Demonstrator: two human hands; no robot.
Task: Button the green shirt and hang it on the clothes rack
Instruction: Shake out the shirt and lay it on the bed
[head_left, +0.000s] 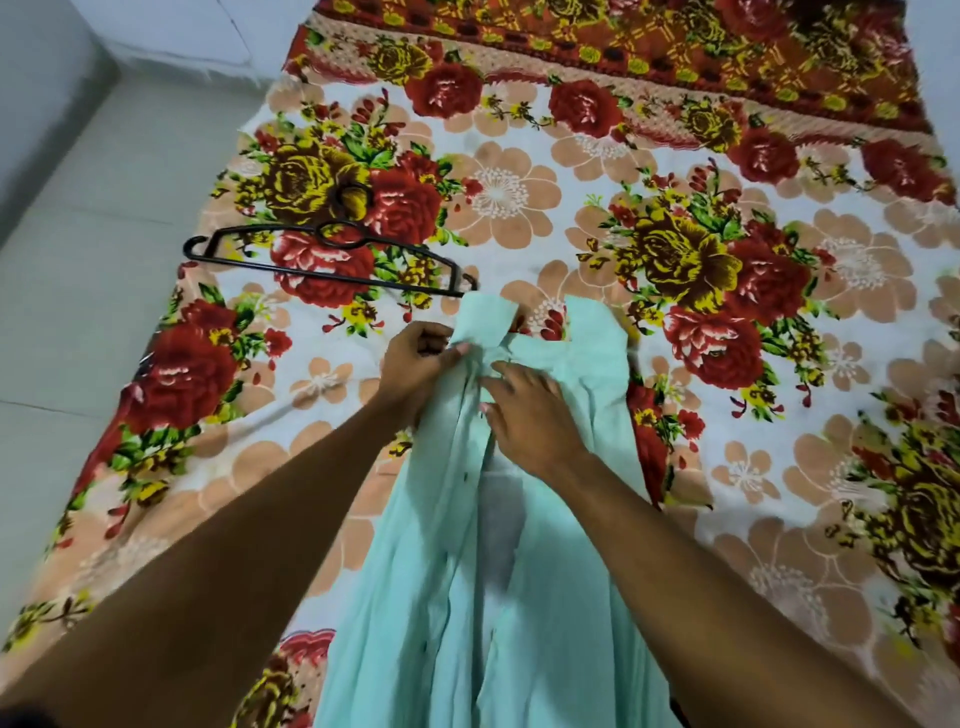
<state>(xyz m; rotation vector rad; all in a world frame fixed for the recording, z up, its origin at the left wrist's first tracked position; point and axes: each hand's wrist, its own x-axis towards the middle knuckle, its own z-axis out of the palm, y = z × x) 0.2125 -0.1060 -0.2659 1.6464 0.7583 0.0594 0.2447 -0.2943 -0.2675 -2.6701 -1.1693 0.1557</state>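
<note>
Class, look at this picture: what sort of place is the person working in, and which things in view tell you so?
Probably a bedroom at home: a bed spread with a floral sheet, a black clothes hanger lying on it, and a plain tiled floor beside it.
</note>
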